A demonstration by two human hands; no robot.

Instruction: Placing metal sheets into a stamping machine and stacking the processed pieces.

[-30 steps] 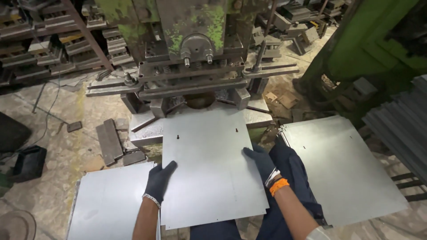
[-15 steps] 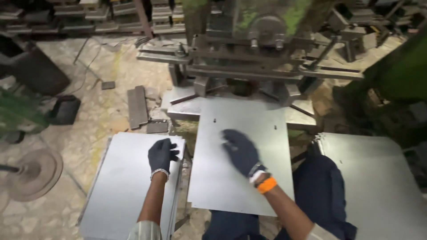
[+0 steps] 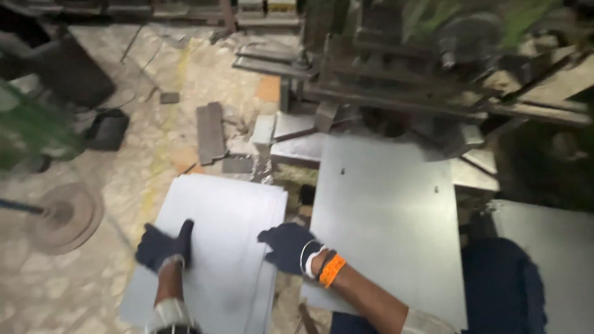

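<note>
Two gloved hands rest on the stack of metal sheets (image 3: 216, 247) on the floor beside the press (image 3: 396, 80): the left hand (image 3: 162, 246) flat at its left edge, fingers together, and the right hand (image 3: 288, 246) curled over its right edge (grip unclear). Thin edges could slice a glove, and a one-sided lift might let the top sheet slide off.
</note>
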